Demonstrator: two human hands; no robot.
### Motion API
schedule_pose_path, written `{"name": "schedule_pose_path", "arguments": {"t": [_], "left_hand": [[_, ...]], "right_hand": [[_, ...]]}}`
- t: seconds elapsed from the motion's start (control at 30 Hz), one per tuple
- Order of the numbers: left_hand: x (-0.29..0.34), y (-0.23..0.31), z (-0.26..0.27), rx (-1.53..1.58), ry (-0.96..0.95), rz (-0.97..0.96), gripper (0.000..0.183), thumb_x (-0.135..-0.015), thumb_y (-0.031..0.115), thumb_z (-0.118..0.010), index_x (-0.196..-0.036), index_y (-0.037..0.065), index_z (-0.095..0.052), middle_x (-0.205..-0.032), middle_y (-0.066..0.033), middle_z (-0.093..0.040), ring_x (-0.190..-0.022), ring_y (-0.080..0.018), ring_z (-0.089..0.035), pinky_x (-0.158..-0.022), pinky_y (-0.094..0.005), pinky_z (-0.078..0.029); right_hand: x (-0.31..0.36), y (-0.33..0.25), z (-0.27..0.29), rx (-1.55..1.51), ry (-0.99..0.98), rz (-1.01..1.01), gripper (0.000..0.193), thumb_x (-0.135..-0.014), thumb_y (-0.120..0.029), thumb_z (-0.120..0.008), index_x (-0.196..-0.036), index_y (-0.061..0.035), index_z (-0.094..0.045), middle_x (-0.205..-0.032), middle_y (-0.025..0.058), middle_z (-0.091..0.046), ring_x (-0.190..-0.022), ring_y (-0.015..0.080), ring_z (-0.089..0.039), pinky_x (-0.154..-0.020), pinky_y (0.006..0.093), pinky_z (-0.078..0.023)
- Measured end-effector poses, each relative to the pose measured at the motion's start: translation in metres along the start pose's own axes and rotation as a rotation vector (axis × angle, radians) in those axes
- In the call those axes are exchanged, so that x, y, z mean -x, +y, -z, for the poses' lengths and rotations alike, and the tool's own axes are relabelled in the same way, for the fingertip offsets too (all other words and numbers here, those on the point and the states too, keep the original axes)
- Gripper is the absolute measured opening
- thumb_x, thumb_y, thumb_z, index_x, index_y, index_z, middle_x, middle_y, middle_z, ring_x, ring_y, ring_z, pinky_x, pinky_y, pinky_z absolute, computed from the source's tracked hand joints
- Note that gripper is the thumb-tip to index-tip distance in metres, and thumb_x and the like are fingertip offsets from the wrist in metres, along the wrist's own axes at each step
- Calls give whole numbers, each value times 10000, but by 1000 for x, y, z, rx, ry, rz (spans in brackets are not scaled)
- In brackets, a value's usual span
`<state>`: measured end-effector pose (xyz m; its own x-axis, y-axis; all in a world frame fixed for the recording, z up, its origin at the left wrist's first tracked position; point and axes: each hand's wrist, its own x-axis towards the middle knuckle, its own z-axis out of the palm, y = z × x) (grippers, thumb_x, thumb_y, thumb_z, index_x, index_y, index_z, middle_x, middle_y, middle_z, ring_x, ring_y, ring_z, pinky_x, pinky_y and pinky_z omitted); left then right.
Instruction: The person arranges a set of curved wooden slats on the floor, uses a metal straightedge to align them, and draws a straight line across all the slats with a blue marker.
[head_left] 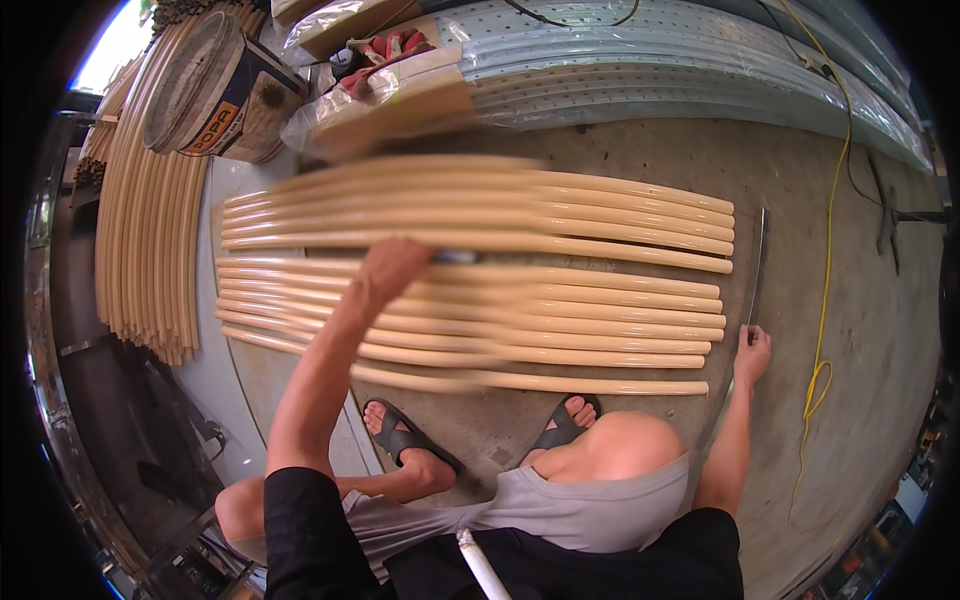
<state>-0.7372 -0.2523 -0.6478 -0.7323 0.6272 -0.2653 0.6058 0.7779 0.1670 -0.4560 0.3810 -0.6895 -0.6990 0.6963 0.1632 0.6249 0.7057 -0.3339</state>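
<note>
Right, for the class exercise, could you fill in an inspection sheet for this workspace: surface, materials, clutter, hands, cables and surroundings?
Surface: bare grey floor, with small marks.
Materials: cream tubes lie side by side in two groups with a narrow gap; one lies apart, nearest the feet. Part of the layout is blurred.
Clutter: bucket at upper left; red gloves on wrapped bars.
Hands: left hand over the tubes, blurred, a small unclear object at its fingers; right hand holds a thin strip beyond the tubes' right ends.
Cables: yellow cord on the right, with a small loop.
Surroundings: stacked tubes at left; wrapped bars at the top.
</note>
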Motion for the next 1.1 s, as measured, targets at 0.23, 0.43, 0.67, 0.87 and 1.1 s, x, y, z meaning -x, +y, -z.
{"name": "schedule_pose_path", "arguments": {"t": [0.23,0.43,0.67,0.87,1.1], "left_hand": [[-8,15,36,88,6,-111,135,-877,144,-588,-805,57,-661,-713,-184,-651,-708,-382,-656,-619,-464,-503],[-15,5,0,-6,-82,-141,123,-836,85,-573,-816,72,-693,-826,-146,-711,-768,-354,-691,-676,-444,-549],[-29,11,0,-217,-316,-121,139,-841,148,-598,-802,131,-730,-831,-115,-725,-778,-316,-715,-670,-434,-580],[-24,28,34,-100,-297,-140,135,-835,159,-609,-800,116,-732,-809,-119,-724,-769,-314,-716,-645,-445,-575],[-23,51,61,-261,-255,-117,119,-800,106,-619,-715,124,-700,-756,-88,-708,-743,-259,-709,-618,-378,-525]], "right_hand": [[-11,-7,19,120,-223,-24,329,-837,-314,-740,-1049,-68,-689,-975,101,-671,-926,279,-663,-813,403,-520],[-20,-10,17,240,-311,-86,348,-839,-296,-724,-1087,-57,-676,-1068,133,-691,-1021,335,-659,-843,429,-521],[-35,31,9,59,-375,-62,389,-858,-224,-723,-1150,24,-651,-1002,167,-715,-908,250,-701,-799,366,-536],[-54,-80,92,-54,-454,52,363,-874,-142,-707,-1176,41,-621,-1029,155,-695,-886,227,-683,-802,343,-528],[-104,-293,109,-173,-441,520,315,-882,-179,-656,-1145,-11,-614,-1073,148,-653,-1002,306,-643,-856,377,-499]]}}
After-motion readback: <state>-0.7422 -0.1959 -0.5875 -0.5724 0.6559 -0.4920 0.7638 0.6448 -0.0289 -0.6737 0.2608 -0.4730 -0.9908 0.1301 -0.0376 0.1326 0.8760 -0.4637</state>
